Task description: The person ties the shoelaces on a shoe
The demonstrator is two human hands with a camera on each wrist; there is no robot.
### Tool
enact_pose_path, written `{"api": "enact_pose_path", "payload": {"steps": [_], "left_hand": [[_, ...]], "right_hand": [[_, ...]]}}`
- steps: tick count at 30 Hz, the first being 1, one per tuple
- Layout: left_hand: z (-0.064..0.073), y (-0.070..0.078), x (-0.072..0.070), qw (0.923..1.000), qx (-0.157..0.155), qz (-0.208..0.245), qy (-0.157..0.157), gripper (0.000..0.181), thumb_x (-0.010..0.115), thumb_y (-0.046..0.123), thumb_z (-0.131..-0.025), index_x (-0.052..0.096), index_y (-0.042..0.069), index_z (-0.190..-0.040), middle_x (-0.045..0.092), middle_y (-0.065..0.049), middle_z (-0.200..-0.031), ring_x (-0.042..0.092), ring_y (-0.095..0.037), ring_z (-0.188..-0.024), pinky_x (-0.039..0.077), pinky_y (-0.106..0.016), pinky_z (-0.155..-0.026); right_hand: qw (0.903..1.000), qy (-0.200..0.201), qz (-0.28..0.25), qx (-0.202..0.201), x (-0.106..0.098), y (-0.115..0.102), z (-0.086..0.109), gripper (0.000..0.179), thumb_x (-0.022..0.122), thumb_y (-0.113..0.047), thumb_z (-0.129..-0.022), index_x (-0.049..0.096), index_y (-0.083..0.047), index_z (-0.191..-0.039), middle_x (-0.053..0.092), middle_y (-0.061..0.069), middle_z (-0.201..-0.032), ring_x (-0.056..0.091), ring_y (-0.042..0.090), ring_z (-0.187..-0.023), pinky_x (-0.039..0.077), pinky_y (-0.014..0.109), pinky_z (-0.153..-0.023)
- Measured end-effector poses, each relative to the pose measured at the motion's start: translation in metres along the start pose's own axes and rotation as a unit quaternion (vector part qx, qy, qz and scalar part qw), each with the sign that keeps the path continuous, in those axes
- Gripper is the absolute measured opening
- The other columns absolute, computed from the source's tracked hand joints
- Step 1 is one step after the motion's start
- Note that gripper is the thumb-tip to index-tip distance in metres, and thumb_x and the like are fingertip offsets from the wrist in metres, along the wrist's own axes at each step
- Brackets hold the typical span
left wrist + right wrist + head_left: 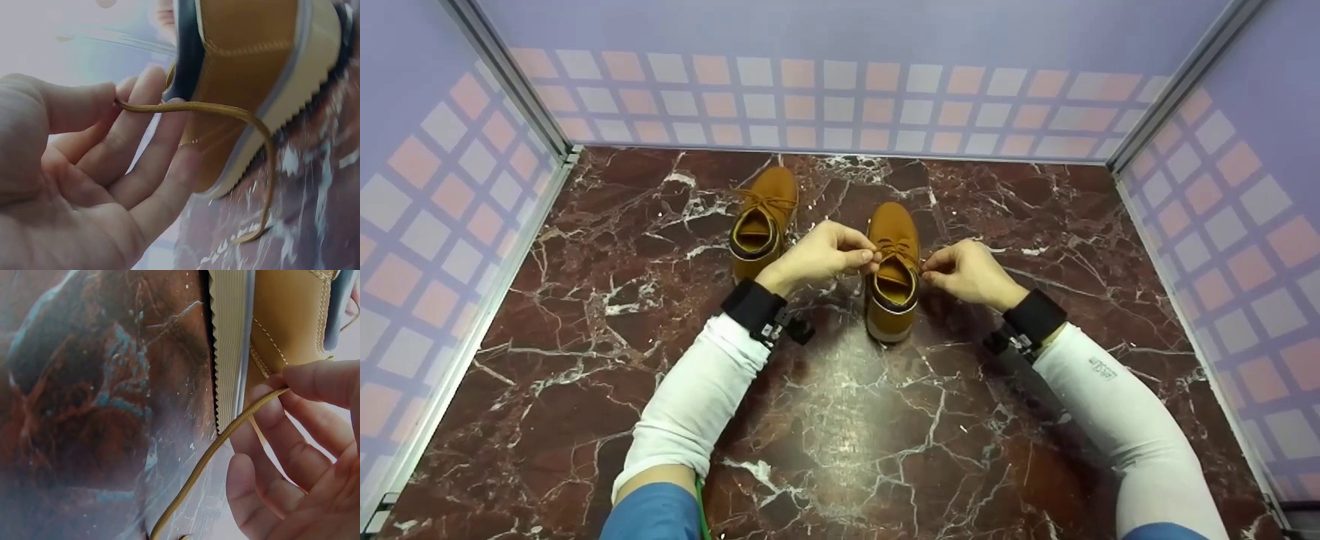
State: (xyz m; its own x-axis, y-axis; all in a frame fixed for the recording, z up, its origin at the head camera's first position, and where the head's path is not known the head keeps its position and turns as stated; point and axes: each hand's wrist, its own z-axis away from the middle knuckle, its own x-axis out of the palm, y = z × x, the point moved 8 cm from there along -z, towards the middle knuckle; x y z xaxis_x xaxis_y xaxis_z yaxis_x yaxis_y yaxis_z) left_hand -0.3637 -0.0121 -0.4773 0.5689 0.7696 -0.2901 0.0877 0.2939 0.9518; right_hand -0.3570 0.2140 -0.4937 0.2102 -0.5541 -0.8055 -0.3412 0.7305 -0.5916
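A tan shoe (894,225) with a dark padded collar stands upright between my two hands, its toe pointing away. On its left side, my left hand (829,255) pinches a yellow-brown shoelace (214,108) between thumb and forefinger; the loose end curves down toward the floor. My right hand (971,271) is at the shoe's right side and pinches another length of shoelace (208,455), which trails down past the fingers. The thumb and fingers partly hide both pinch points. Laces also cross over the shoe's tongue in the head view.
A second tan shoe (772,191), its laces tied in a bow, stands to the left, partly behind my left wrist. The floor (607,390) is dark red marble with white veins. Panels with a checked band (840,90) enclose the back and both sides.
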Motion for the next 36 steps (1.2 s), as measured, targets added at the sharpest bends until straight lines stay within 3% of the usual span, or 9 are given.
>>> {"api": "enact_pose_path", "payload": {"steps": [3,8,10,13,17,25,32,36], "left_hand": [[-0.005,-0.003,0.001,0.9988,-0.003,0.047,0.015,0.022,0.072,0.005,-0.108,0.08,-0.005,-0.126,0.087,-0.012,-0.115,0.077,-0.006,-0.091,0.065,-0.052,-0.109],[-0.01,-0.007,0.003,0.9914,0.002,0.128,0.029,0.024,0.075,-0.001,-0.105,0.078,-0.009,-0.127,0.087,0.005,-0.104,0.078,-0.004,-0.091,0.069,-0.031,-0.095],[-0.012,-0.009,0.003,0.9857,0.005,0.163,0.041,0.023,0.076,-0.004,-0.103,0.079,-0.01,-0.125,0.087,0.006,-0.101,0.079,-0.004,-0.089,0.068,-0.023,-0.085],[-0.015,-0.01,0.004,0.9771,0.014,0.202,0.065,0.018,0.078,-0.006,-0.101,0.083,-0.007,-0.119,0.086,0.007,-0.095,0.079,-0.005,-0.083,0.066,-0.02,-0.076],[-0.019,-0.011,0.005,0.9654,0.026,0.244,0.087,0.017,0.078,-0.01,-0.099,0.085,-0.004,-0.113,0.087,0.004,-0.096,0.08,-0.009,-0.083,0.069,-0.022,-0.077],[-0.026,-0.011,0.005,0.9576,0.043,0.248,0.14,0.021,0.085,-0.005,-0.096,0.083,-0.006,-0.116,0.089,-0.01,-0.105,0.081,-0.008,-0.081,0.068,-0.022,-0.075],[-0.029,-0.011,0.005,0.9552,0.051,0.23,0.179,0.016,0.089,0.001,-0.093,0.085,-0.003,-0.108,0.086,0.005,-0.083,0.072,-0.006,-0.065,0.059,-0.018,-0.06],[-0.031,-0.014,0.004,0.953,0.049,0.226,0.196,0.013,0.09,0.0,-0.092,0.085,-0.002,-0.104,0.083,0.008,-0.079,0.071,-0.007,-0.064,0.058,-0.018,-0.06]], "right_hand": [[0.9999,-0.003,-0.01,-0.005,0.0,-0.001,0.001,0.013,0.083,-0.013,-0.098,0.089,-0.009,-0.109,0.088,0.013,-0.109,0.07,0.01,-0.081,0.055,0.028,-0.079],[0.9994,-0.007,-0.03,-0.016,-0.001,-0.004,0.002,0.011,0.085,-0.012,-0.097,0.089,-0.008,-0.106,0.088,0.014,-0.107,0.07,0.009,-0.08,0.052,0.018,-0.073],[0.9989,-0.009,-0.042,-0.02,-0.001,-0.004,0.002,0.01,0.085,-0.01,-0.097,0.089,-0.007,-0.105,0.088,0.015,-0.105,0.069,0.008,-0.078,0.051,0.014,-0.069],[0.9979,-0.008,-0.059,-0.027,-0.001,-0.005,0.001,0.009,0.085,-0.008,-0.097,0.089,-0.006,-0.105,0.088,0.017,-0.104,0.069,0.007,-0.077,0.051,0.012,-0.067],[0.9968,-0.006,-0.068,-0.042,-0.003,-0.006,0.001,0.009,0.085,-0.005,-0.096,0.089,-0.006,-0.104,0.088,0.016,-0.102,0.07,0.008,-0.081,0.052,0.012,-0.072],[0.9964,-0.01,-0.07,-0.048,-0.004,-0.005,0.001,0.008,0.086,-0.006,-0.096,0.089,-0.006,-0.104,0.088,0.016,-0.102,0.071,0.009,-0.083,0.056,0.018,-0.076],[0.9963,-0.015,-0.068,-0.051,-0.003,-0.005,0.001,0.008,0.087,-0.007,-0.096,0.089,-0.006,-0.104,0.088,0.015,-0.102,0.071,0.002,-0.082,0.058,0.021,-0.079],[0.9961,-0.016,-0.071,-0.05,-0.003,-0.004,0.001,0.007,0.087,-0.007,-0.096,0.089,-0.006,-0.103,0.088,0.015,-0.102,0.07,0.002,-0.082,0.058,0.022,-0.078]]}}
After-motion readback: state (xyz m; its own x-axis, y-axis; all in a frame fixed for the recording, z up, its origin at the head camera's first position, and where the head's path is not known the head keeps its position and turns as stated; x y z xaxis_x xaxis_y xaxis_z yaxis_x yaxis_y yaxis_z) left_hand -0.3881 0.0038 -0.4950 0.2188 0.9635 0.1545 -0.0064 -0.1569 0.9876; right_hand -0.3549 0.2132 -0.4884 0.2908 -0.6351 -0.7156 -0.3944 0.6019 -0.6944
